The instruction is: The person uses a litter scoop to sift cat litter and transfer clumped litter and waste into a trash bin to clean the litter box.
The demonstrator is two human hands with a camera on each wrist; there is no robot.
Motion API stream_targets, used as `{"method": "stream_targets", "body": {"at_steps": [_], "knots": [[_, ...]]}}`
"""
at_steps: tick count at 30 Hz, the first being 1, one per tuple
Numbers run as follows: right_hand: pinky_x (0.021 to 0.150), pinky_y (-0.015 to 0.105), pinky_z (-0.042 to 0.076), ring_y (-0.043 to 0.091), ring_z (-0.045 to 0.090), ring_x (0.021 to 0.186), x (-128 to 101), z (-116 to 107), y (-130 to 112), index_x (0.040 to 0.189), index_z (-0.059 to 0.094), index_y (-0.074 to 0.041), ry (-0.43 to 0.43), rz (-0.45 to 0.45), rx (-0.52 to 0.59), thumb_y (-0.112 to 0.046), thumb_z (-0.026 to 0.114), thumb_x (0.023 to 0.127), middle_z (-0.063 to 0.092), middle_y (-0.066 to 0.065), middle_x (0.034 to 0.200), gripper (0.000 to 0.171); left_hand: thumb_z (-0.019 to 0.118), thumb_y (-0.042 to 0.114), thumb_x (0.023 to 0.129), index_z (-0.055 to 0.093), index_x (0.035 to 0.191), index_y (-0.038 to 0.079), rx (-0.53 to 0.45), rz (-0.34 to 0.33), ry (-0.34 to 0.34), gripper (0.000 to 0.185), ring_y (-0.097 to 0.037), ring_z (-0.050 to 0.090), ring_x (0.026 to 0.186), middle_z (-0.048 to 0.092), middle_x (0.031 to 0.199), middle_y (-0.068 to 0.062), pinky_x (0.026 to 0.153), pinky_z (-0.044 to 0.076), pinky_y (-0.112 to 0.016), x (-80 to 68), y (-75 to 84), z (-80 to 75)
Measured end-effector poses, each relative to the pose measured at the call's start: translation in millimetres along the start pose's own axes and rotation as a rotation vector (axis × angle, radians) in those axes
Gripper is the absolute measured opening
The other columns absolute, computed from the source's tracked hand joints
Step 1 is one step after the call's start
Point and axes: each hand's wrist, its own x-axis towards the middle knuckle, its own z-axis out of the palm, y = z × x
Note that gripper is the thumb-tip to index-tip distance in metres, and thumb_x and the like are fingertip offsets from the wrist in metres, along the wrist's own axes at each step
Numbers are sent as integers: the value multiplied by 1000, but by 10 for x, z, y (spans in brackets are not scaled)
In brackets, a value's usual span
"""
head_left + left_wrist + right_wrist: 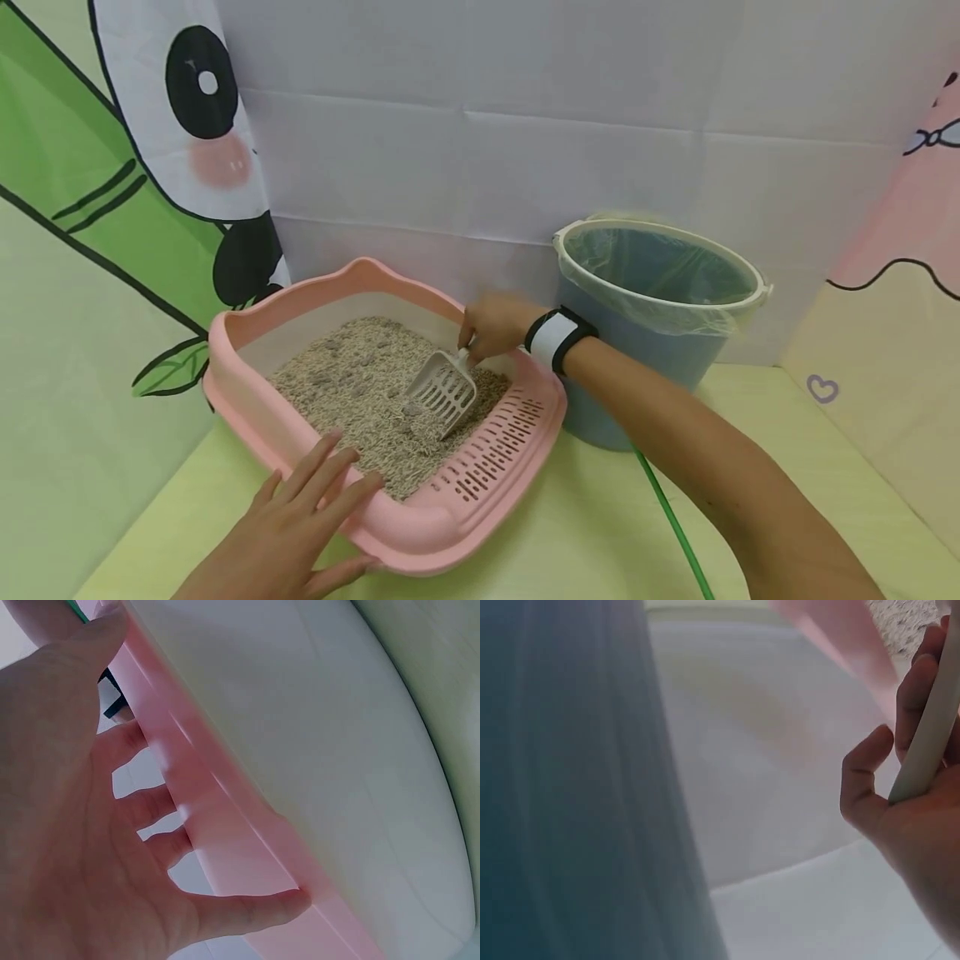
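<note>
At the litter box, the right hand, closed round a scoop, angles it into litter; the left hand, loosely spread, likely steadies the rim.

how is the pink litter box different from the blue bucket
The pink litter box is low and wide, while the blue bucket is taller and round. The litter box holds tan litter; the bucket is lined with a see-through bag. The litter box has a slotted ledge; the bucket shows none. Both are open-topped and stand on the yellowish table.
</note>
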Motion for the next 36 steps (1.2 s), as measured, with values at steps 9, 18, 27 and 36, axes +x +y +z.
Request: {"method": "stream_targets", "body": {"at_steps": [9,18,27,36], "knots": [[107,35,56,16,70,125,66,164,-212,125,79,-24,-51,-93,115,-38,75,97,75,-4,134,31,68,79,82,58,150,31,-7,-26,-33,83,-6,-4,164,52,159,-9,87,53,-72,-9,22,6],[91,24,58,1,72,98,128,264,-495,113,83,-27,-31,-204,146,-36,77,96,79,-8,121,20,68,76,84,58,150,33,-7,-60,-68,79,-3,-7,164,49,162,-8,92,52,-72,-13,31,-11],[87,17,54,-1,70,93,71,398,-549,118,81,-17,-43,-238,311,-36,77,96,80,-2,121,29,70,78,81,60,147,31,-10,-50,-42,82,2,-13,162,51,160,-9,89,52,-73,-3,10,21],[86,24,53,11,69,90,-159,499,-266,125,78,-17,-10,-211,532,-35,75,97,71,4,140,33,68,78,82,61,145,32,-13,-44,-30,79,-11,7,163,53,158,-8,87,53,-74,-2,34,-14]]}}
